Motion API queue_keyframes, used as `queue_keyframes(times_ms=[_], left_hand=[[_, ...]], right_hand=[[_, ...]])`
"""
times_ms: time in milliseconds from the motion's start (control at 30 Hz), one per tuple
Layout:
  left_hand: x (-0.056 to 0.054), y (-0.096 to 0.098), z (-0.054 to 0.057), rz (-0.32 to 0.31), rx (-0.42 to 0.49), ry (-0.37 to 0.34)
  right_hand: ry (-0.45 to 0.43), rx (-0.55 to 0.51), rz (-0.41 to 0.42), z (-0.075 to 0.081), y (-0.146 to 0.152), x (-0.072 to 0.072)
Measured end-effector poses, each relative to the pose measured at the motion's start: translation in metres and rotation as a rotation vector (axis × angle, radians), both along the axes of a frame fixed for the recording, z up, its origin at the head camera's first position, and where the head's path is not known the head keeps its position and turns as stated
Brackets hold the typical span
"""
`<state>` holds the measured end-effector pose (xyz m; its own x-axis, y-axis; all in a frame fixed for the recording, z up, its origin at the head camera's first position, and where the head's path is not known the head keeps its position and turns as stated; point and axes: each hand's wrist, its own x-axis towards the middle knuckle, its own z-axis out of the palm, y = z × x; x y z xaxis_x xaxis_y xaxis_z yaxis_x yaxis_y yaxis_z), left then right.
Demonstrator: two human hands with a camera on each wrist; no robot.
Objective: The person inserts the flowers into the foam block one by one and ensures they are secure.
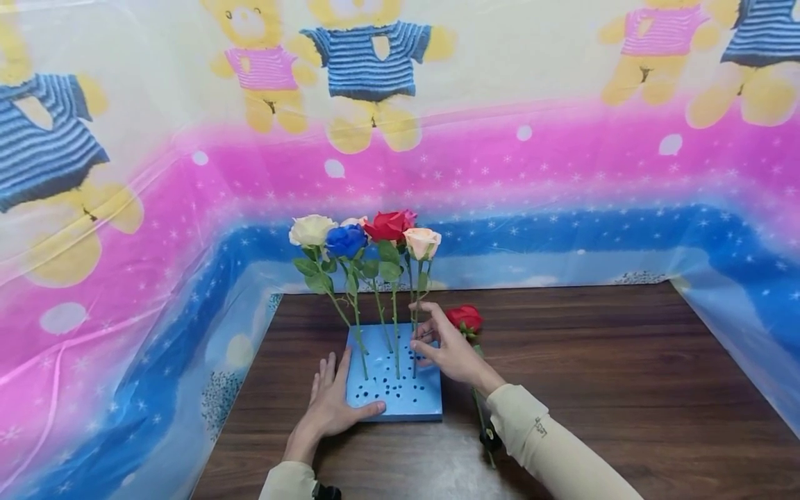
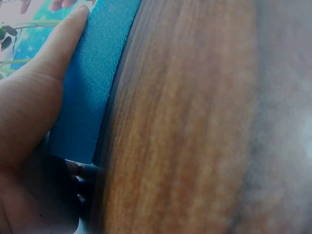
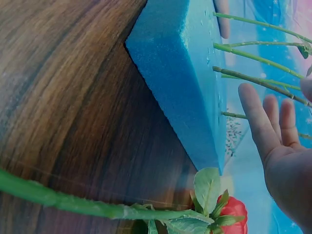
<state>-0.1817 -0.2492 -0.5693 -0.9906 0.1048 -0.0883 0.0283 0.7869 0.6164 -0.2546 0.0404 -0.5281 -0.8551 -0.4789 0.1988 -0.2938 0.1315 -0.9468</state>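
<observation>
A light-blue foam block (image 1: pixel 400 413) with many holes holds several artificial roses upright by their stems. My left hand (image 1: pixel 331 403) lies along the block's left side, thumb (image 2: pixel 58 44) stretched over its near edge and the other fingers straight beside it. At the block's right side is my right hand (image 1: pixel 446 344), around the stem of a peach rose (image 1: pixel 423 243). Its thumb and index fingertips stand apart close to that stem, and its lower fingers (image 3: pixel 253 112) extend towards the stems. White (image 1: pixel 311 230), blue (image 1: pixel 346 240) and red roses (image 1: pixel 389 226) stand to the left of the peach one.
A loose red rose (image 1: pixel 464 318) lies on the brown wooden table (image 1: pixel 600 375) to the right of the block, its stem running under the right forearm. A printed teddy-bear sheet (image 1: pixel 500 160) hangs behind the table and along both sides.
</observation>
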Motion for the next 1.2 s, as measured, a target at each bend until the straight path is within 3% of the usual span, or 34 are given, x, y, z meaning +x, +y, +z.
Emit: queue_keyframes(times_ms=[433,767,1067,1200], left_hand=[[0.007,-0.003,0.0,-0.001,-0.012,-0.022],[0.001,-0.002,-0.004,-0.012,0.042,0.057],[0.001,-0.001,0.001,-0.012,-0.007,-0.007],[0.0,-0.002,0.0,-0.017,0.007,0.003]], right_hand=[[-0.096,0.001,-0.007,-0.007,0.009,0.004],[-0.115,-0.048,-0.039,0.002,0.018,0.001],[-0.126,-0.084,-0.042,0.01,0.027,0.004],[-0.119,-0.1,-0.033,0.015,0.034,0.003]])
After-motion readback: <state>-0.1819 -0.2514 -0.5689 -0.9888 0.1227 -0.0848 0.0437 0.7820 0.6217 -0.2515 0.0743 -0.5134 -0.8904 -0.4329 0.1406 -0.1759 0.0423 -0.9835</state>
